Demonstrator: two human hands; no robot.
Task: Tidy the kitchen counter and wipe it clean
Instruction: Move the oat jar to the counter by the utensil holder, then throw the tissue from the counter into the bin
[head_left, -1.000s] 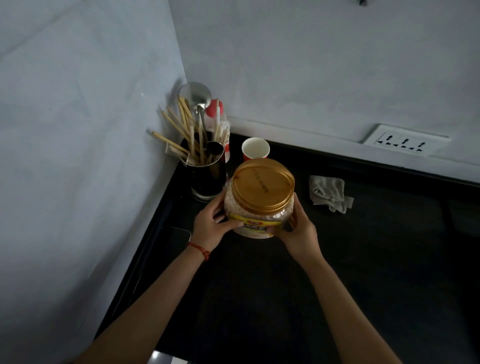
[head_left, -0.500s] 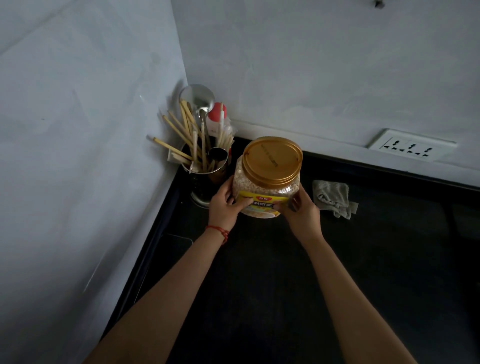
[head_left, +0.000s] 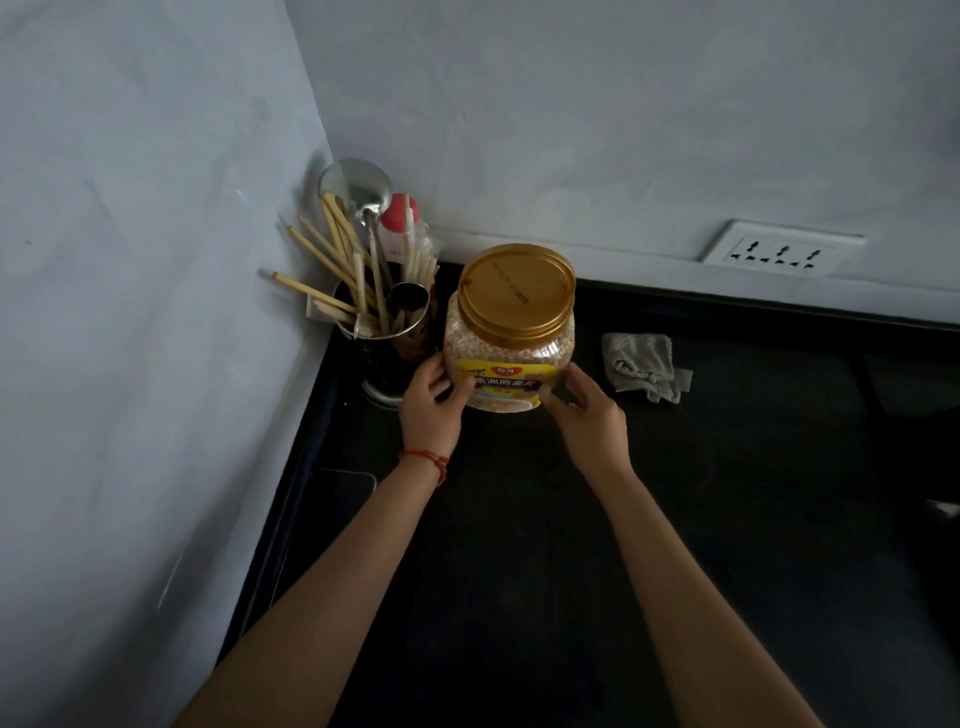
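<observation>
A clear plastic oat jar (head_left: 511, 338) with a gold screw lid and yellow label stands on the black counter (head_left: 519, 545), close to the back corner. My left hand (head_left: 431, 410) holds its lower left side, thumb on the label. My right hand (head_left: 587, 421) curls round its lower right side, fingertips at the jar wall. A crumpled grey cloth (head_left: 644, 366) lies on the counter just right of the jar.
A steel utensil holder (head_left: 384, 358) with chopsticks and a ladle stands left of the jar, touching or nearly so. Behind it is a red-capped bottle (head_left: 397, 228). A dark phone (head_left: 337, 499) lies by the left wall. A wall socket (head_left: 779, 249) is at the back right.
Both hands carried the jar away from me toward the back corner and lowered it to the counter beside the utensil holder. The red paper cup is now hidden behind it.
</observation>
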